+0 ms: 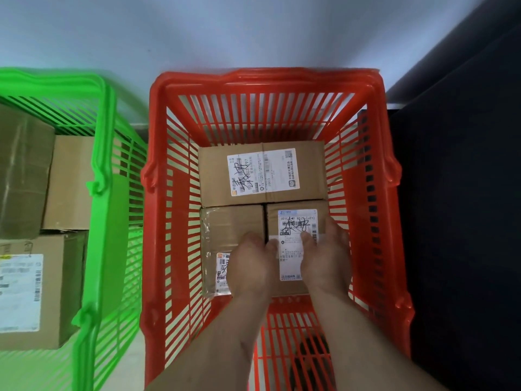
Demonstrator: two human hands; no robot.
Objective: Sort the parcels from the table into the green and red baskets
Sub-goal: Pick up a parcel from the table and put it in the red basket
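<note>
Head | green basket (107, 153) left | red basket (158, 165) walls hem both hands

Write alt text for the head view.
Both hands, left hand and right hand, grip a labelled cardboard parcel inside the red basket, beside two other parcels. The green basket at left holds more boxes.

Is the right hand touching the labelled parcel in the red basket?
Touching: the head view shows the right hand resting on the parcel, fingers lying over its label.

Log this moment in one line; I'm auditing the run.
hands: both on right parcel | place: red basket | there: three parcels
</note>
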